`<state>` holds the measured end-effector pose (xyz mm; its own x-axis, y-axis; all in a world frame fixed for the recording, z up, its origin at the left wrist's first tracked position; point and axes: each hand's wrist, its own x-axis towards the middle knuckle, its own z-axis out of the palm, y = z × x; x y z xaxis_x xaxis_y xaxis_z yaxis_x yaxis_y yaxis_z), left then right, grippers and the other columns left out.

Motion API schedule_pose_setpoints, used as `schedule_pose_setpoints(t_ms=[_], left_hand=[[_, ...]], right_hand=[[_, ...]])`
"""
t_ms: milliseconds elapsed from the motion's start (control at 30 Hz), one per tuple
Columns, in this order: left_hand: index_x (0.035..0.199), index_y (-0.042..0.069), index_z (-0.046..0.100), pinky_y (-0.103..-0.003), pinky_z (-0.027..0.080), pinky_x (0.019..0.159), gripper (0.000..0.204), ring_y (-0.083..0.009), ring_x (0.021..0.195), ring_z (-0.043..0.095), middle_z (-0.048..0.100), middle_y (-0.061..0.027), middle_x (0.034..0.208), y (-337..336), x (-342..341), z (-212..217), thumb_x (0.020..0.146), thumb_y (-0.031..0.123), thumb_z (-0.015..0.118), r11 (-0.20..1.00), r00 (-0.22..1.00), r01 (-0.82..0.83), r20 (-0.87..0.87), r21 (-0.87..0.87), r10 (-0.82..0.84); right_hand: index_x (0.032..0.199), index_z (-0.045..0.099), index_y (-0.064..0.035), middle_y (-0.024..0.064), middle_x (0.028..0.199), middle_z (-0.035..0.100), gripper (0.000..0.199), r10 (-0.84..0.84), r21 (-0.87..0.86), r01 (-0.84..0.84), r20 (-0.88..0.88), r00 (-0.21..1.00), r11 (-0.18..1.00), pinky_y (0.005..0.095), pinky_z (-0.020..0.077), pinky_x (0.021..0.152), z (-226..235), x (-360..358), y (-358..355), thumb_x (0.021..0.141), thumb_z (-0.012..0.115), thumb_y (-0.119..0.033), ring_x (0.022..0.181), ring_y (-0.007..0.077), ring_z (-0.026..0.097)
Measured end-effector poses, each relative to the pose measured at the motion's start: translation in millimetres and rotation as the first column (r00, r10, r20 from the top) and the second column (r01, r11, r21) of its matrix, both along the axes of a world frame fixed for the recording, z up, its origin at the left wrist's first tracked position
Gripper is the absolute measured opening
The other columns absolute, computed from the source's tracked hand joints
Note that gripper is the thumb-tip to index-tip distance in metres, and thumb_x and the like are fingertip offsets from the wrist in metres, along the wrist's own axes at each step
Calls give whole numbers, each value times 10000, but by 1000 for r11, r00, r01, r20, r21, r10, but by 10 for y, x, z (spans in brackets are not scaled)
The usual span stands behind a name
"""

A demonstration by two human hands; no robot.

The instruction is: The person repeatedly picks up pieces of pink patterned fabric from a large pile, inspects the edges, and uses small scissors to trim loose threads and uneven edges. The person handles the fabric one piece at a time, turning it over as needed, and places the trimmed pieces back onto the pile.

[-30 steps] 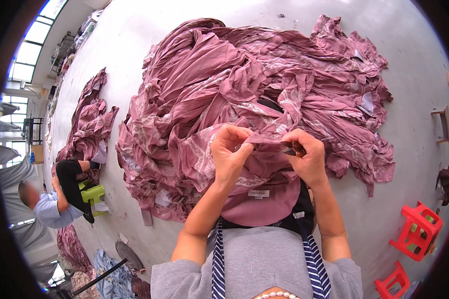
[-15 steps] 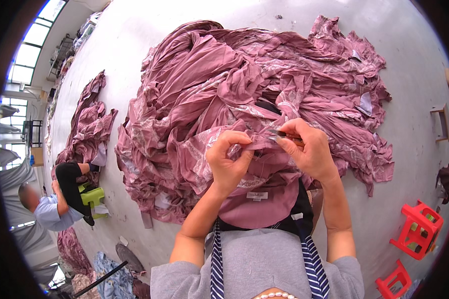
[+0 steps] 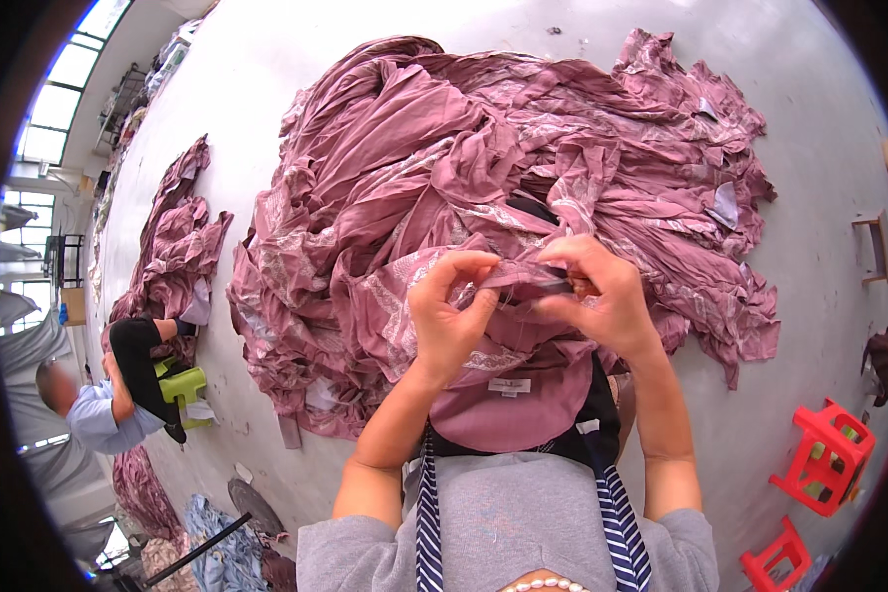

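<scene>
A dusty-pink garment (image 3: 513, 419) with pale patterned bands lies over my lap, its small white label (image 3: 509, 387) facing up. My left hand (image 3: 446, 311) pinches an edge of it between thumb and fingertips. Close by on the right, my right hand (image 3: 610, 301) is closed around small thread snips (image 3: 541, 288). Their dark metal blades point left at the pinched cloth, partly blurred, and the handles are mostly hidden in the fingers. Loose thin threads hang below the held edge. Beyond both hands spreads a large heap of the same pink cloth (image 3: 395, 138).
To the left a person (image 3: 109, 414) sits on a green stool (image 3: 185, 387) beside another pink pile (image 3: 173, 266). Red plastic stools (image 3: 827, 456) stand at the right, with a small wooden stool (image 3: 873, 247) farther off. Blue cloth (image 3: 217, 543) lies at lower left.
The snips have moved from above the cloth edge down and left against it, and their blades now sit wider apart. My left hand keeps its pinch in nearly the same place.
</scene>
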<state>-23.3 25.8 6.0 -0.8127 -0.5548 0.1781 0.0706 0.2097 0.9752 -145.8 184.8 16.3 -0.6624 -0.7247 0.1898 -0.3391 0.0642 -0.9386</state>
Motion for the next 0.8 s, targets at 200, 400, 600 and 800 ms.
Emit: schedule_pose_setpoints(t_ms=[200, 400, 600, 800], left_hand=[[1061, -14, 653, -201, 457, 792, 189, -45, 854, 575, 656, 6, 960, -184, 24, 135, 888, 62, 644, 769, 868, 292, 180, 569, -463], [1040, 1, 662, -190, 449, 780, 179, -38, 842, 572, 654, 17, 937, -198, 3, 168, 884, 89, 664, 673, 856, 293, 127, 679, -501], [1047, -3, 661, -192, 450, 774, 184, -40, 842, 565, 644, 16, 943, -188, -35, 200, 884, 83, 663, 713, 869, 315, 113, 627, -483], [1049, -13, 658, -191, 451, 767, 182, -42, 850, 563, 639, 14, 943, -187, -70, 203, 890, 75, 655, 692, 829, 358, 127, 627, -544]], right_hand=[[882, 618, 9, -60, 667, 467, 147, 82, -7, -86, 382, 921, 996, 202, 306, 509, -213, -148, 2, 879, 678, -125, 614, 13, 382], [912, 606, 12, -14, 674, 531, 203, 14, 73, -26, 164, 986, 997, 228, 418, 548, -232, -132, -17, 890, 670, -179, 607, 60, 488], [945, 593, -19, 89, 752, 605, 256, -95, 26, 105, -253, 963, 994, 319, 535, 607, 122, -53, 38, 839, 705, -223, 656, 224, 637], [916, 611, -39, 82, 709, 619, 270, 33, 93, 0, -351, 936, 996, 322, 488, 538, 101, -158, 97, 800, 737, -247, 608, 235, 631]])
